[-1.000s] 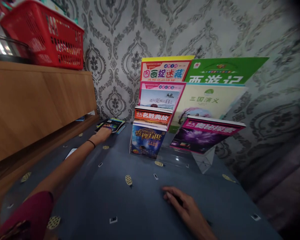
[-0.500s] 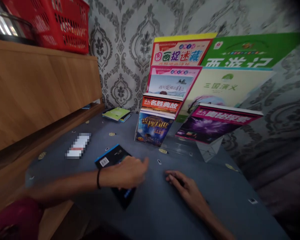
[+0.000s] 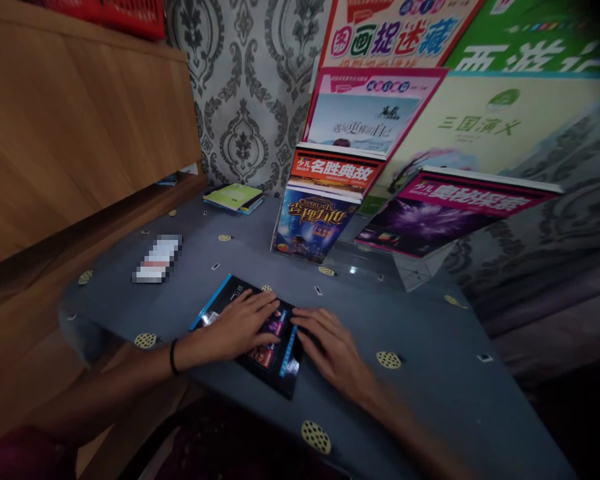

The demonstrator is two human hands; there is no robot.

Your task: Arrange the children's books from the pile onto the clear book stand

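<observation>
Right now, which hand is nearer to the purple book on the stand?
Right. The right hand is in front and to the left of the purple book, at the edge of the black book. The left hand rests on the black book, farther left.

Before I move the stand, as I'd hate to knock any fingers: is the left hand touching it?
No, the left hand lies on the black book, clearly apart from the stand.
</observation>
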